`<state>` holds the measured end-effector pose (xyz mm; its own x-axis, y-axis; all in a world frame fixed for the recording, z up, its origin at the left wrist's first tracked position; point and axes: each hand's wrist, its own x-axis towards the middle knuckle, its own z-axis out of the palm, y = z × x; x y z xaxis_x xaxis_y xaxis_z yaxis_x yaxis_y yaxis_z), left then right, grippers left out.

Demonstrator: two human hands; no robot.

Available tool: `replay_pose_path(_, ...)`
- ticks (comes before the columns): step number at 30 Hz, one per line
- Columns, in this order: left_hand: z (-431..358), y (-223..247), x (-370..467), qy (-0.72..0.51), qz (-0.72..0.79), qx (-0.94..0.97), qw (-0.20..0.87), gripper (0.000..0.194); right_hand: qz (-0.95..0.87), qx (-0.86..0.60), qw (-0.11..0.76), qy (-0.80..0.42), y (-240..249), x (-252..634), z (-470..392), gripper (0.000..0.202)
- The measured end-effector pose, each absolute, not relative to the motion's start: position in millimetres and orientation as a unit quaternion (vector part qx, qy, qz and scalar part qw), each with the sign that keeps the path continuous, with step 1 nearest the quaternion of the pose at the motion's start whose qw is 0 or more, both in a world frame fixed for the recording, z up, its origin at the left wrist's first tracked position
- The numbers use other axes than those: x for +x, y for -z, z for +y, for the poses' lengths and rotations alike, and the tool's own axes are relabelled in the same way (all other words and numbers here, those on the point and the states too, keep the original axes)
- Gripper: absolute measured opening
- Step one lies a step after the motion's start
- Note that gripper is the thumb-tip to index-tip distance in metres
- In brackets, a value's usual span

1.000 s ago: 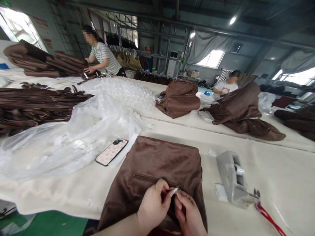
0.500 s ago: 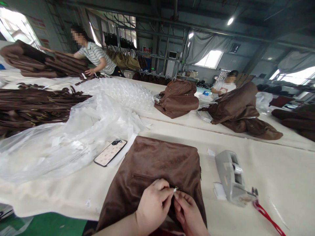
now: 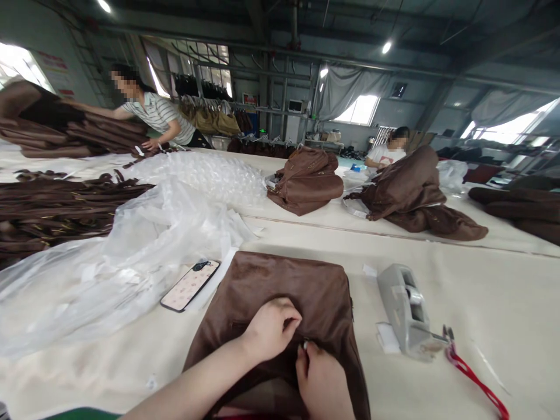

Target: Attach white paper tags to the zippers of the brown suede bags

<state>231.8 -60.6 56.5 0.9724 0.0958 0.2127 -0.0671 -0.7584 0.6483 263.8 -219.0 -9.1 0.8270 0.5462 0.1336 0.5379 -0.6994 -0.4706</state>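
A brown leather-like bag (image 3: pixel 289 280) lies flat on the table in front of me, with a zip across its upper face. My right hand (image 3: pixel 326 376) is closed at the right end of that zip, pinching the small white-wrapped zipper pull (image 3: pixel 305 345) between thumb and forefinger. Just above and left of it, my left hand (image 3: pixel 273 326) hovers over the bag with its fingers curled in a pinch. Whatever those left fingers may hold is too small to make out. The zip's middle is hidden behind my left hand and forearm.
Right of the bag stands a grey tape dispenser (image 3: pixel 405 309), with red-handled scissors or snips (image 3: pixel 476 379) beside it. To the left lie a phone (image 3: pixel 190 286) and crumpled clear plastic (image 3: pixel 153 233). Brown bags (image 3: pixel 306 181) and straps (image 3: pixel 56 210) sit farther back. Two people work across the table.
My left hand has come away from the zipper pull, moving up and left, while my right hand stays at the pull. The whole view has shifted slightly.
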Motion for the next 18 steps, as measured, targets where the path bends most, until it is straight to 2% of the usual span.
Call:
replay_pose_path(2,-56.3,-52.5,240.0,-0.101,-0.006,0.938,0.333,0.022,-0.324,-0.927,0.188,0.001,6.1,260.8,-209.1,0.025)
replay_pose_path(4,-55.8,-50.3,244.7,-0.085,-0.020,0.947,0.310,0.019,-0.351,-0.920,0.172,-0.009,1.8,261.3,-201.2,0.024)
replay_pose_path(9,-59.5,-57.5,253.8,-0.031,-0.041,0.972,0.231,0.008,-0.371,-0.912,0.175,-0.021,-1.7,270.9,-209.8,0.019)
replay_pose_path(13,-68.7,-63.1,268.3,0.008,-0.062,0.991,0.115,0.015,-0.360,-0.916,0.178,-0.002,5.2,284.2,-233.0,0.026)
replay_pose_path(16,-84.8,-58.2,277.9,0.035,-0.091,0.995,0.026,0.011,-0.357,-0.912,0.202,-0.021,7.9,294.9,-243.2,0.027)
replay_pose_path(18,-95.9,-52.0,279.9,0.043,-0.105,0.994,0.002,0.007,-0.354,-0.906,0.229,-0.040,7.8,299.8,-245.7,0.023)
